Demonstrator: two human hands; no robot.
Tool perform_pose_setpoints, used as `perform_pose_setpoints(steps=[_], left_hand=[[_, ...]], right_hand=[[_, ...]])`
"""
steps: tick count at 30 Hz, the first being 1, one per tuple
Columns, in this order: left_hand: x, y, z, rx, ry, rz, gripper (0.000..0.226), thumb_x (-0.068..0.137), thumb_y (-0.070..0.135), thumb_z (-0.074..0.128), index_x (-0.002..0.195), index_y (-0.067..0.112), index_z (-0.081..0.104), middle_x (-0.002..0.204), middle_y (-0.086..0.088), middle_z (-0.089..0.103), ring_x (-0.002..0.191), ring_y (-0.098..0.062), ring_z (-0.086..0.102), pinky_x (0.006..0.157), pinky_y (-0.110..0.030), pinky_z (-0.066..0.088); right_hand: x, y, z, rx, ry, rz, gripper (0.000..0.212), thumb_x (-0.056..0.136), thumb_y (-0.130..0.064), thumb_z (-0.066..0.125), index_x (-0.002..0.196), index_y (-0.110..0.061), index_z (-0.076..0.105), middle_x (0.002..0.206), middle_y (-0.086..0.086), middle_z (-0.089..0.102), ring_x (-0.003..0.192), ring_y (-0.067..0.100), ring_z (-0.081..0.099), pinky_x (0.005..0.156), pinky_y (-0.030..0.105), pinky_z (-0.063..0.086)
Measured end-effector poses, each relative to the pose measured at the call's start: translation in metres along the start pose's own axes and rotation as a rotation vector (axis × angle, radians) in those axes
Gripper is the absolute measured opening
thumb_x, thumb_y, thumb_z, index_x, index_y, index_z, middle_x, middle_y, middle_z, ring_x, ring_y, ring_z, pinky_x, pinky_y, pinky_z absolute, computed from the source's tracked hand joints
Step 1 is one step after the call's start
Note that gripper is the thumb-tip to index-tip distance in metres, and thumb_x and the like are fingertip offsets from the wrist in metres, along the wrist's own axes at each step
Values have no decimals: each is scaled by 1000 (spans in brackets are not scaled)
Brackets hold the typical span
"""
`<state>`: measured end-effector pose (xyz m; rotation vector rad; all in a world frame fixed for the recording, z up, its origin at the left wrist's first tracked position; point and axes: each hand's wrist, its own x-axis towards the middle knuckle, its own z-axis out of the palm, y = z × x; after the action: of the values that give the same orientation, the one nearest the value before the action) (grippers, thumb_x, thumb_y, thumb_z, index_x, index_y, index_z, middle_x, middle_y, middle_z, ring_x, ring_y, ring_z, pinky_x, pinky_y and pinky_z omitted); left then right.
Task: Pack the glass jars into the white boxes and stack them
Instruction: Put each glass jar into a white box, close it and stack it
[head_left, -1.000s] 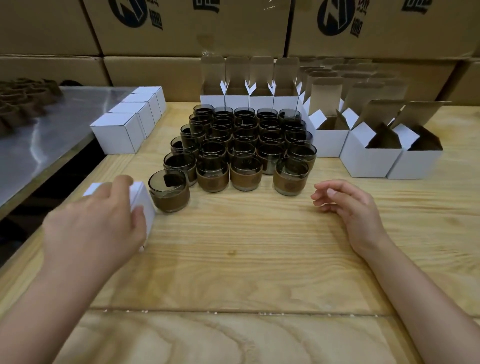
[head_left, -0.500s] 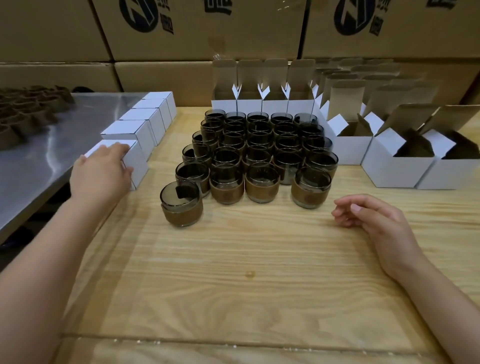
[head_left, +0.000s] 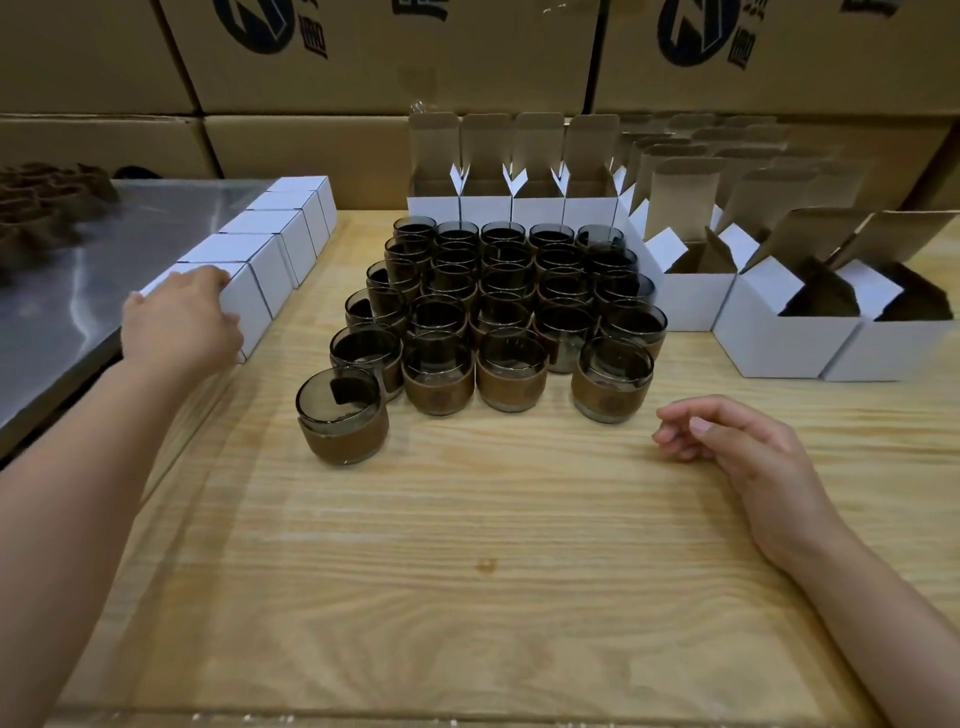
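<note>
The nearest white box (head_left: 248, 312), a closed cardboard cube, stood at the near end of a row of closed white boxes (head_left: 291, 228) that ran side by side, touching, along the left edge of the pale wooden table (head_left: 467, 545). The left hand (head_left: 179, 322) held it, fingers curled together over its top and thumb against its near face. Just to the right of that row, the smoky glass jars with brown leather-like bands (head_left: 509, 306) stood upright, packed close in rows at the middle of the table, and one more such single jar (head_left: 343, 415) stood just in front of their left corner, slightly apart. The right hand (head_left: 743, 457) rested on the wood near the front right jar, its fingers loosely curled and holding nothing. Behind the jars and to their right stood open white boxes (head_left: 789, 332) with their brown-lined flaps raised. A steel surface (head_left: 62, 312) adjoined the table on the left, bearing dark brown pieces (head_left: 47, 202) too blurred to identify. Large brown cardboard cartons (head_left: 395, 57) with dark printing were stacked along the back.
</note>
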<state>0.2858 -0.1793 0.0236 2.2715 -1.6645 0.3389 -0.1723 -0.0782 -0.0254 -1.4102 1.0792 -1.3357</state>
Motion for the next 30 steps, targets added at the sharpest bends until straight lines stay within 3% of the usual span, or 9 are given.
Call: perform_pose_setpoints(steps=[4, 6, 10, 13, 16, 20, 24, 27, 30], left_hand=[[-10, 13, -10, -93, 46, 50, 45, 94, 20, 51, 137, 7, 44, 148, -16, 38, 143, -28, 24, 116, -53, 6], [-24, 37, -24, -233, 242, 159, 42, 94, 20, 46, 132, 4, 50, 143, -18, 45, 138, -32, 35, 114, -48, 14], [-76, 118, -57, -640, 417, 365, 28, 91, 17, 46, 108, 6, 65, 105, -9, 68, 98, -26, 60, 86, -30, 39], [-133, 177, -54, -816, 235, 524, 22, 91, 18, 49, 102, 14, 68, 80, 8, 63, 68, -9, 55, 65, -24, 42], [-179, 211, -30, -865, -18, 519, 19, 93, 19, 52, 103, 18, 69, 65, 16, 52, 56, 0, 46, 58, -24, 41], [-193, 223, -5, -737, -175, 522, 21, 92, 20, 53, 106, 21, 68, 70, 8, 56, 71, -17, 57, 69, -33, 46], [-186, 224, 1, -728, -226, 506, 18, 90, 20, 52, 100, 21, 67, 73, 10, 53, 74, -16, 55, 70, -32, 46], [-183, 225, 4, -733, -253, 500, 18, 90, 20, 51, 98, 22, 67, 71, 14, 50, 71, -11, 51, 68, -28, 42], [-182, 224, 6, -740, -268, 497, 17, 90, 20, 51, 97, 23, 67, 72, 13, 51, 71, -10, 50, 67, -27, 40]], right_hand=[[1, 1, 0, -8, 10, 14, 20, 88, -1, 49, 92, -3, 69, 79, 9, 69, 76, 19, 61, 69, 20, 49], [1, 1, 1, -16, 15, 18, 21, 89, 1, 49, 91, -4, 69, 78, 8, 69, 75, 17, 61, 69, 19, 49], [1, 0, 3, -50, 29, 28, 23, 90, 2, 49, 90, -8, 69, 76, 4, 69, 73, 14, 62, 69, 19, 49], [0, -1, 4, -70, 39, 26, 23, 91, 3, 49, 89, -8, 69, 74, 3, 69, 72, 12, 61, 68, 18, 49], [-1, -3, 5, -83, 45, 19, 23, 92, 3, 48, 89, -8, 69, 74, 4, 67, 71, 10, 60, 67, 17, 49], [-1, -4, 7, -100, 60, 34, 25, 93, 3, 48, 87, -9, 68, 73, 2, 67, 68, 8, 60, 67, 16, 48], [0, -5, 10, -122, 111, 59, 24, 93, 2, 49, 88, -13, 67, 79, 2, 67, 72, 12, 59, 70, 20, 50], [7, -6, 4, -206, 326, 75, 24, 93, -5, 52, 95, -25, 64, 95, -2, 66, 79, 20, 60, 76, 35, 53], [25, -14, -18, -448, 537, 8, 31, 92, -15, 52, 116, -33, 56, 115, 1, 60, 84, 15, 60, 70, 26, 47]])
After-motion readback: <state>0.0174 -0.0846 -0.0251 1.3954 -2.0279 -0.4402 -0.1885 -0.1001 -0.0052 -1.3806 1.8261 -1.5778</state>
